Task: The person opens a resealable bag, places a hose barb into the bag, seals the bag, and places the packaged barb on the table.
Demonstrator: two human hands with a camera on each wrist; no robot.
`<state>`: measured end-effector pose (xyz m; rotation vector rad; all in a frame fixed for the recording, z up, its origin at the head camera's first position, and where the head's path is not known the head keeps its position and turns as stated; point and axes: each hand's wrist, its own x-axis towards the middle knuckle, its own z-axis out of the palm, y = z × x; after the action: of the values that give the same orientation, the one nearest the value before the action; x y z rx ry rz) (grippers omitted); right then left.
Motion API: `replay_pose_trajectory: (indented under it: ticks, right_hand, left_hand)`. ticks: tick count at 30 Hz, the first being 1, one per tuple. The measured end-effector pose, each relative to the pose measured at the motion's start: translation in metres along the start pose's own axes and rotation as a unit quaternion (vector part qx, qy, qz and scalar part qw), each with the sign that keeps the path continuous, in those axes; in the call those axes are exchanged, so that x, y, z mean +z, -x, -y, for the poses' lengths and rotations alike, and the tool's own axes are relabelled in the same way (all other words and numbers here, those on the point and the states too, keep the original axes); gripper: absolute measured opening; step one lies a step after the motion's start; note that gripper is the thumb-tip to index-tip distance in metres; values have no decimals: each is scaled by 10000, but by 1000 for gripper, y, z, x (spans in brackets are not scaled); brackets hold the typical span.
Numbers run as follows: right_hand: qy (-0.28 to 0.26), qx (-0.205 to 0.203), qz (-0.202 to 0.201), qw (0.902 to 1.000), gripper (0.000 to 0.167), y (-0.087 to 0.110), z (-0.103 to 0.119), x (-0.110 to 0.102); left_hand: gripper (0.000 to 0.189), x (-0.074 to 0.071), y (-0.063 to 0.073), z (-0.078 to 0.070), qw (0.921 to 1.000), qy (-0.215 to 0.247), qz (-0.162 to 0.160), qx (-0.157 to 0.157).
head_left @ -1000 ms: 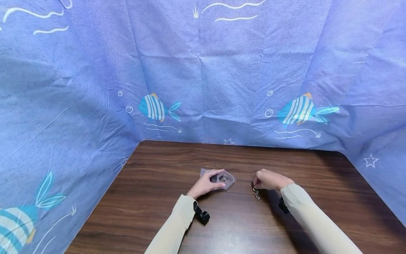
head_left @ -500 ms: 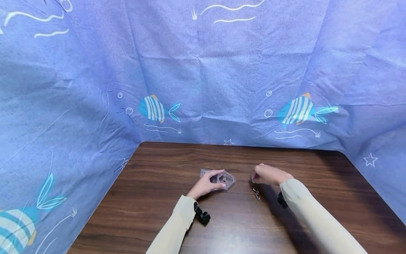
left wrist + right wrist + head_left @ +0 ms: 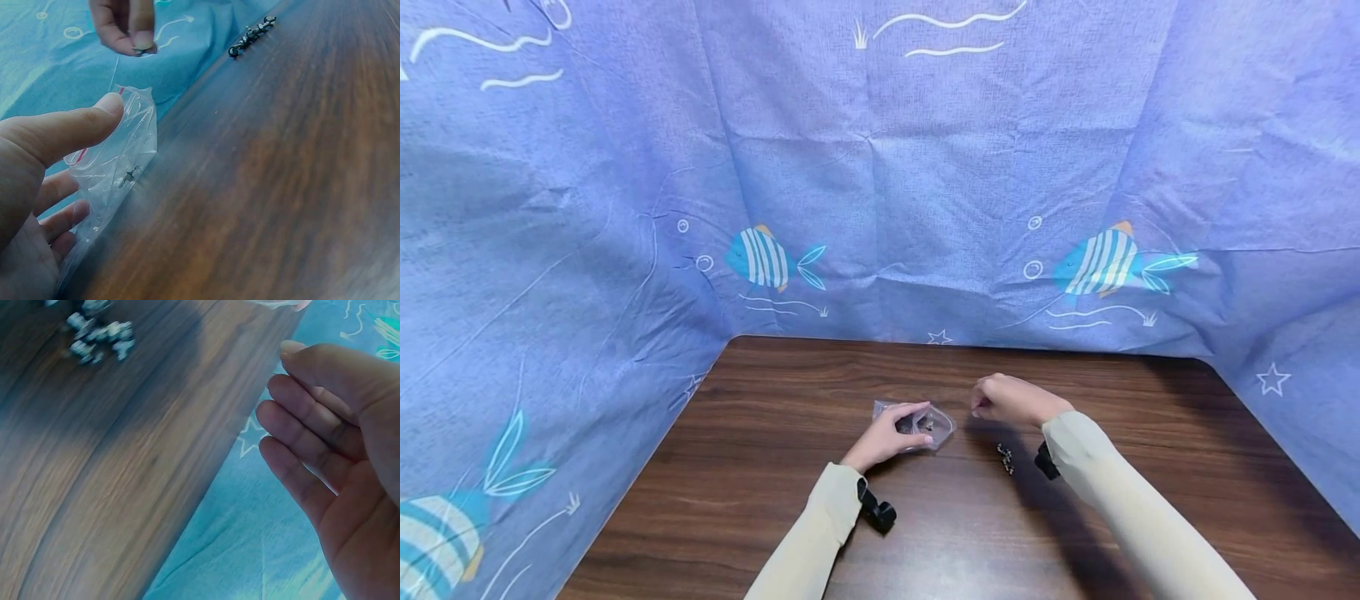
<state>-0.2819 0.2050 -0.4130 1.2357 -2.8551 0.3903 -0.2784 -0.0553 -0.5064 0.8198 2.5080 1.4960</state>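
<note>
My left hand [image 3: 880,437] holds a clear zip-lock bag [image 3: 938,432] on the table, thumb on one side and fingers on the other, with the bag's mouth spread apart. Inside the bag lie a few small dark screws [image 3: 129,176]. My right hand [image 3: 1011,398] hovers above the table, just right of the bag. Between its thumb and fingertip a tiny metal screw [image 3: 142,51] is pinched, its shape mostly covered. A small heap of metal screws [image 3: 1005,459] lies on the table, nearer to me than the right hand.
The brown wood-grain table [image 3: 790,392] has rounded far corners. A blue cloth [image 3: 940,208] printed with fish hangs behind and beside it. Black straps sit on both wrists, and the left one's camera [image 3: 880,515] is close to the tabletop.
My right hand has lifted away from the screw heap and moved left and farther from me, toward the bag, pinching a screw. The left hand and bag have stayed in place.
</note>
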Motion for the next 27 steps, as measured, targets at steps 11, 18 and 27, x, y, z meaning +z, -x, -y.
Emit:
replay_pose_trajectory:
  ticks: [11, 18, 27]
  right_hand:
    - [35, -112, -90, 9999, 9, -17, 13, 0]
    - [8, -201, -142, 9997, 14, -23, 18, 3]
    - [-38, -69, -56, 10000, 16, -26, 24, 5]
  left_hand:
    - [58, 1, 0, -1, 10000, 50, -27, 33]
    - [58, 2, -1, 0, 9999, 94, -43, 72]
    - [59, 0, 0, -1, 10000, -41, 16, -10]
